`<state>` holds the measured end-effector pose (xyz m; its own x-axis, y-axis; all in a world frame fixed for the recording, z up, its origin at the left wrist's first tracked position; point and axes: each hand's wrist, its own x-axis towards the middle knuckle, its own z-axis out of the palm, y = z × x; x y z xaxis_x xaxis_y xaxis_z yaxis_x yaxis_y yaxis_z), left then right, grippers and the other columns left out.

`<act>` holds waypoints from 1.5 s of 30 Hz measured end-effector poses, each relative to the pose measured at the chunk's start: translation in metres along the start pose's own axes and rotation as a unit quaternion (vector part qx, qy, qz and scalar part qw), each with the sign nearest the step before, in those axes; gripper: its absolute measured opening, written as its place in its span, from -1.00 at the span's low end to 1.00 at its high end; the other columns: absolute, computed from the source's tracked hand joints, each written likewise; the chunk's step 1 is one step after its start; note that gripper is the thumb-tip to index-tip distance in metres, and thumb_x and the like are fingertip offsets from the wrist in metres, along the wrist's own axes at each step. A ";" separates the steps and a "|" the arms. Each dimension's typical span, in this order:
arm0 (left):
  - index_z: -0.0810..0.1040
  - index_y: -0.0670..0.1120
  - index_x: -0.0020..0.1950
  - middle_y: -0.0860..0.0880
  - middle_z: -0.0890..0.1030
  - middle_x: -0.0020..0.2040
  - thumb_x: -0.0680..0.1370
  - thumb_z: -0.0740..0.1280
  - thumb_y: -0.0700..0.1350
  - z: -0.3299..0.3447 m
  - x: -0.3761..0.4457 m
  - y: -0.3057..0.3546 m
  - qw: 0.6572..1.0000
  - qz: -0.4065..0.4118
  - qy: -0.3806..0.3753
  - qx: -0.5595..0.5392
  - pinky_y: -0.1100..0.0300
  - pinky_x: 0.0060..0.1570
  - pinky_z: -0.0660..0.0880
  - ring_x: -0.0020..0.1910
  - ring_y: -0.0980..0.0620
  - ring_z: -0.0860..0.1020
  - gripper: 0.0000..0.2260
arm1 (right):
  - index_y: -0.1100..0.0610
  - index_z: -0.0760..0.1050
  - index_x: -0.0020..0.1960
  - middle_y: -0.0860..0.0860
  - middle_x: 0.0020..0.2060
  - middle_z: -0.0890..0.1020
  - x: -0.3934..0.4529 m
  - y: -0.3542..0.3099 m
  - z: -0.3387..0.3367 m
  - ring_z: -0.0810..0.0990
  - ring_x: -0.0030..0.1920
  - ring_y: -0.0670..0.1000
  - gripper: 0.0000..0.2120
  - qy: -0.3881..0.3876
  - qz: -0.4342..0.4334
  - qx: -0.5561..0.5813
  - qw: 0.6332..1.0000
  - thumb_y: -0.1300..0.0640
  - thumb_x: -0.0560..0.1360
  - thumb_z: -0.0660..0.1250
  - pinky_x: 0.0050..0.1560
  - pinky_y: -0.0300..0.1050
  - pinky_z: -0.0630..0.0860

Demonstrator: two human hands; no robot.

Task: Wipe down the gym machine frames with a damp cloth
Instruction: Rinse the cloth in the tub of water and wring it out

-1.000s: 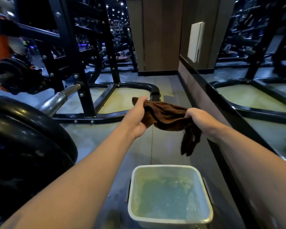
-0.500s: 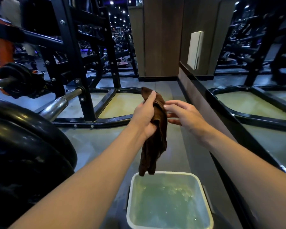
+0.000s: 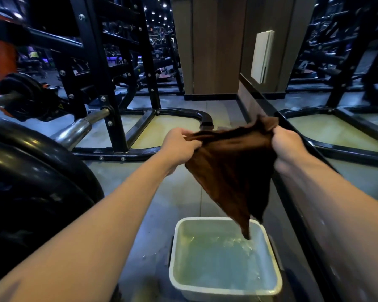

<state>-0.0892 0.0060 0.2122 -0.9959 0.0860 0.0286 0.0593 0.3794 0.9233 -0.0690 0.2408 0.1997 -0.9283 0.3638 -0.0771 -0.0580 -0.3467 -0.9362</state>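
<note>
We hold the brown cloth (image 3: pixel 231 168) spread above the white water tub (image 3: pixel 224 288), our left hand (image 3: pixel 179 147) and right hand (image 3: pixel 288 144) each pinching a top corner. We judge it is being readied; next comes carrying it left to the black machine frame (image 3: pixel 116 127), skirting the weight plate (image 3: pixel 37 182) at near left and the ledge at right.

Brown cloth spread over our tub, black frame beyond

We see the brown cloth (image 3: pixel 231 166) hanging in a triangle, its lowest tip above the white tub (image 3: pixel 175 253) of water; the black machine frame (image 3: pixel 140 118) stands bolted on the floor beyond the tub.
</note>
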 end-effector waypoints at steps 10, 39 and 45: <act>0.65 -0.07 0.06 -0.03 0.72 -0.11 0.50 0.51 0.09 -0.020 0.003 -0.019 0.983 -0.093 -0.007 -0.158 -0.03 0.26 0.56 0.13 -0.07 0.65 -0.72 | 0.10 0.62 0.22 0.12 -0.05 0.68 0.001 -0.005 -0.005 0.73 0.07 0.05 -0.76 -0.093 0.201 0.085 0.971 0.06 0.70 0.23 0.14 0.08 0.66; 0.52 -0.20 0.09 -0.12 0.59 -0.24 0.58 0.35 -0.28 -0.016 0.018 -0.059 0.933 -0.220 0.042 -0.281 0.15 -0.24 0.57 -0.30 -0.03 0.59 -0.90 | 0.12 0.59 -0.05 0.08 -0.27 0.69 0.009 0.016 -0.009 0.71 -0.23 0.05 -0.85 -0.048 0.160 -0.094 0.981 0.06 0.64 0.35 -0.15 -0.06 0.66; 0.55 -0.25 0.24 -0.20 0.60 -0.01 0.72 0.12 -0.28 -0.019 0.010 -0.067 0.970 -0.152 -0.037 -0.189 0.14 -0.11 0.53 -0.20 0.00 0.54 -0.76 | -0.11 0.43 0.35 0.09 0.10 0.62 0.014 0.029 -0.023 0.64 0.03 0.09 -0.73 -0.070 0.048 -0.183 0.979 0.16 0.73 0.16 0.01 0.13 0.61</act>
<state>-0.1047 -0.0357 0.1581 -0.9551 0.0941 -0.2811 -0.2790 0.0346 0.9597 -0.0753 0.2557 0.1636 -0.9660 0.2133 -0.1463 0.1433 -0.0298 -0.9892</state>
